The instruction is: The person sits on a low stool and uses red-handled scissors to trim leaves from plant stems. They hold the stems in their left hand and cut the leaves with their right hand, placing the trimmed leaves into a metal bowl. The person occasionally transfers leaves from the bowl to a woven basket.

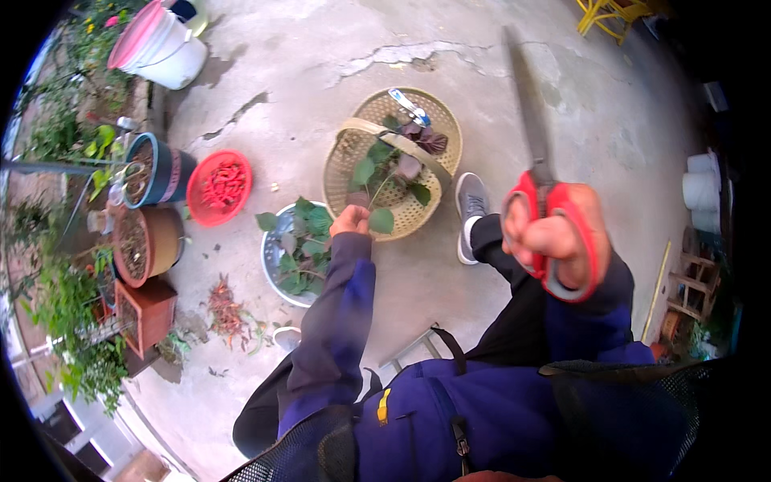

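My right hand [557,238] grips red-handled scissors [537,150], raised at the right, their blades together and pointing up the picture. My left hand [352,221] pinches a leafy stem [380,191] over the near left rim of a woven basket [449,108]. Inside the basket lie green and purple leaves [430,141], and a blue-and-white object [409,107] rests near its far side. Beside my left sleeve stands a metal colander [269,253] holding more leafy green stems [310,235]. My fingertips are partly hidden by the hand itself.
A red basin [246,202] of red chili peppers [223,185] stands left of the basket. Pepper scraps [227,310] lie on the concrete. Plant pots [162,241] and a white bucket [174,57] line the left; a yellow chair [602,18] is at the upper right.
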Demonstrator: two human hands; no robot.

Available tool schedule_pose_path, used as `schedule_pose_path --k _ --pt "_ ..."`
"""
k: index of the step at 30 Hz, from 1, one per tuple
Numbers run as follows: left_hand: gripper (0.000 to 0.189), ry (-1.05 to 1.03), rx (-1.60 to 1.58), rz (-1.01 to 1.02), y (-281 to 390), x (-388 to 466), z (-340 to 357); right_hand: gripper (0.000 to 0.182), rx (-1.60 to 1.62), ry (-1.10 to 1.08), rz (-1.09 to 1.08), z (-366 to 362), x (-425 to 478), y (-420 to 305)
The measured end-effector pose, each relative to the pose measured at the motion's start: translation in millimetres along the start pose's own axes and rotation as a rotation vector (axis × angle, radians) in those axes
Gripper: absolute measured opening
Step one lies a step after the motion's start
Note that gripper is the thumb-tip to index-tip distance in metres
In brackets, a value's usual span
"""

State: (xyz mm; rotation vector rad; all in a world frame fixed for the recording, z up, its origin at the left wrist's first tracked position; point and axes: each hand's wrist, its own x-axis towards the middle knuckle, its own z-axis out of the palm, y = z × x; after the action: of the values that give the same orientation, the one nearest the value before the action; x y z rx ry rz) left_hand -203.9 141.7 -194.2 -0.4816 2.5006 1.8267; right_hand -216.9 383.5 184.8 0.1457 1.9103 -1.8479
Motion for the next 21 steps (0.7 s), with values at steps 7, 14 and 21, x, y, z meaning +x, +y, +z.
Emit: schedule_pose_path --k 7,14,21 --pt "0.004 0.093 -0.304 -0.195 121 -111 -138 0.034 -0.54 -0.442 -0.264 55 8 50" --pt "0.014 0.232 -0.258 -0.193 152 -209 -221 0.058 -1.021 -0.715 -0.301 133 -6 94" --pt "0.013 0.287 -0.247 -0.223 127 -246 -234 0.061 -1.072 -0.777 -0.187 168 12 131"
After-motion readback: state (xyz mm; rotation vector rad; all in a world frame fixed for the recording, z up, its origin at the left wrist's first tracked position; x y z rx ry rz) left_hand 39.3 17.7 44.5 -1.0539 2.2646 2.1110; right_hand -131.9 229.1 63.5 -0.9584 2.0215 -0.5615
